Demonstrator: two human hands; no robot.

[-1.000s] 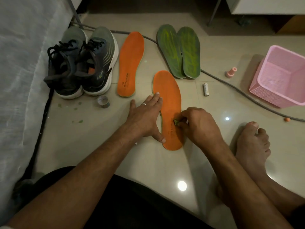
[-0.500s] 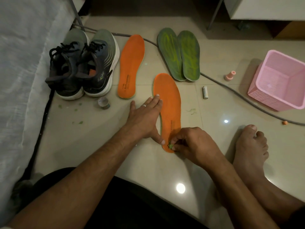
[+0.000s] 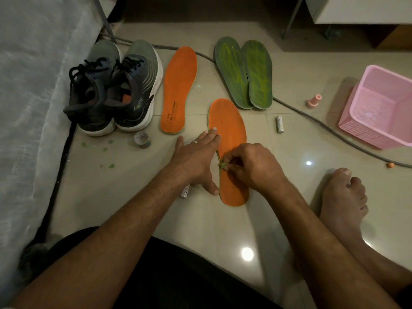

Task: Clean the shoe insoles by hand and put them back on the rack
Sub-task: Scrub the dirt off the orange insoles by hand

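An orange insole [image 3: 229, 123] lies on the tiled floor in front of me. My left hand [image 3: 195, 159] lies flat beside its left edge, fingertips and thumb touching the rim. My right hand [image 3: 252, 166] rests on the insole's middle, its fingers curled and pinching a small green scrap [image 3: 222, 165] against the surface. A second orange insole [image 3: 179, 88] lies further left. Two green insoles [image 3: 244, 72] lie side by side beyond.
A pair of dark sneakers [image 3: 116, 85] stands at the left beside a white cloth-covered edge [image 3: 29, 97]. A pink basket [image 3: 383, 108], a pink cap [image 3: 314, 101], a battery [image 3: 279, 124], a small tape roll [image 3: 141, 139] and a grey cable [image 3: 334, 132] lie around. My bare foot [image 3: 343, 197] rests at the right.
My right hand slid down to the insole's heel with the green scrap, then came back up to its middle. My left hand stayed in place.
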